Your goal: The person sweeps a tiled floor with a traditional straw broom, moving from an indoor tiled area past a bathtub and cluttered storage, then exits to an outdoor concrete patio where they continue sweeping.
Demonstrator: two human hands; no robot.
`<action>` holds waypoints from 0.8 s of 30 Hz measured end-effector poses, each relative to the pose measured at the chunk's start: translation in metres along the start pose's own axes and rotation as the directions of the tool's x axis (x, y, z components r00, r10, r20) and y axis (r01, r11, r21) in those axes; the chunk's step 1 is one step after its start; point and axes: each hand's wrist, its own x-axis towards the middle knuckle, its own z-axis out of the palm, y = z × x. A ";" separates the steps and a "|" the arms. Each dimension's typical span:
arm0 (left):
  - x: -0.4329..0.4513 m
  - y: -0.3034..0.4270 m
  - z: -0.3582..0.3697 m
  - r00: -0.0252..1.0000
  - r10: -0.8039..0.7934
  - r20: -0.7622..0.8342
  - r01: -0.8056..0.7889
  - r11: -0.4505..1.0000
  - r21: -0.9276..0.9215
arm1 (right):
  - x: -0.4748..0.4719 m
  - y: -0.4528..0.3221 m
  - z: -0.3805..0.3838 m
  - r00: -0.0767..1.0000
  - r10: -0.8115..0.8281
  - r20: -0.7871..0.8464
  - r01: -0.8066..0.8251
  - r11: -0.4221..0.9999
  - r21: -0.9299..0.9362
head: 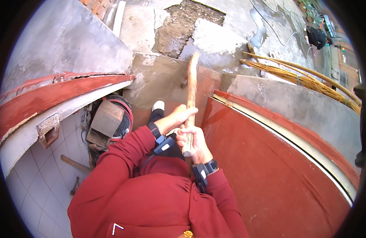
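Note:
Both my hands grip a pale wooden pole (192, 80) that points away from me through the doorway. My left hand (183, 114) wraps it about midway along its visible length. Close behind, near the sawn butt end, my right hand (193, 138) is closed around the pole. The far end is blurred, and I cannot tell what tool, if any, it belongs to. Black devices are strapped to both my wrists.
A red door (278, 157) stands at the right, a white-tiled wall (43, 178) at the left. Beside my left arm is a bucket (130, 114) with a block on it. Outside are a twig broom (278, 73), a broken patch of ground (177, 29), a hose (278, 37) and a person (317, 37).

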 end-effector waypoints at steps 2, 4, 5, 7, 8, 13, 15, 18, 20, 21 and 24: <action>0.012 0.013 -0.004 0.997 0.080 0.012 -0.081 0.992 0.098 | 0.000 -0.012 -0.001 0.997 -0.028 0.075 0.027 1.000 0.009; 0.021 0.024 -0.003 0.992 0.091 0.086 -0.101 0.987 0.125 | -0.009 -0.023 -0.006 0.992 -0.069 0.105 0.072 0.997 -0.028; 0.022 0.028 0.001 0.986 0.107 0.125 -0.124 0.983 0.132 | -0.017 -0.025 -0.010 0.990 -0.083 0.117 0.091 0.994 -0.063; 0.018 0.031 0.009 0.976 0.119 0.180 -0.145 0.979 0.140 | -0.035 -0.024 -0.014 0.983 -0.117 0.138 0.137 0.981 -0.140; 0.014 0.031 0.014 0.980 0.082 0.183 -0.123 0.967 0.222 | -0.044 -0.021 -0.014 0.986 -0.130 0.101 0.146 0.974 -0.175; -0.012 0.016 0.042 0.937 0.052 0.345 -0.049 0.999 -0.019 | -0.084 0.003 -0.009 0.979 -0.193 -0.074 0.171 0.958 -0.230; -0.017 0.010 0.050 0.897 -0.006 0.442 0.038 0.997 -0.063 | -0.091 0.008 -0.005 0.978 -0.160 -0.131 0.137 0.977 -0.166; -0.022 0.001 0.053 0.872 -0.122 0.474 0.187 0.978 -0.092 | -0.086 0.009 -0.002 0.960 -0.070 -0.269 0.060 0.997 -0.042; -0.027 -0.006 0.045 0.916 -0.129 0.381 0.179 0.979 -0.101 | -0.070 0.008 0.001 0.977 -0.018 -0.212 0.027 0.999 0.035; -0.031 -0.010 0.039 0.929 -0.145 0.341 0.189 0.977 -0.101 | -0.060 0.007 0.004 0.974 0.008 -0.228 0.013 0.996 0.088; -0.038 -0.016 0.007 0.971 -0.126 0.203 0.162 0.972 -0.173 | -0.028 0.019 0.020 0.983 0.104 -0.149 -0.103 0.995 0.016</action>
